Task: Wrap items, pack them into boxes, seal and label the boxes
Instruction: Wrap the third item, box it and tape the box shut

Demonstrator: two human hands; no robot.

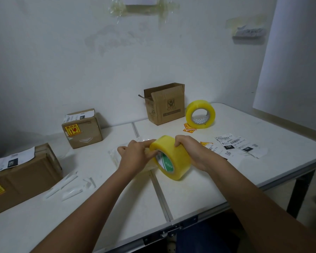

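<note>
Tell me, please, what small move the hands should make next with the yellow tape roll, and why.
Probably peel the tape's free end loose. The right hand grips the tape roll over the table, the left hand pinches at its rim, and no strip is pulled out yet. The open box waits unsealed.

Open box behind held tape roll (second roll right of box)

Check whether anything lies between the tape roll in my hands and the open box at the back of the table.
Nothing visible blocks it. The held tape roll and the open box have only bare table between them. The second tape roll and small yellow stickers sit off to the right.
</note>
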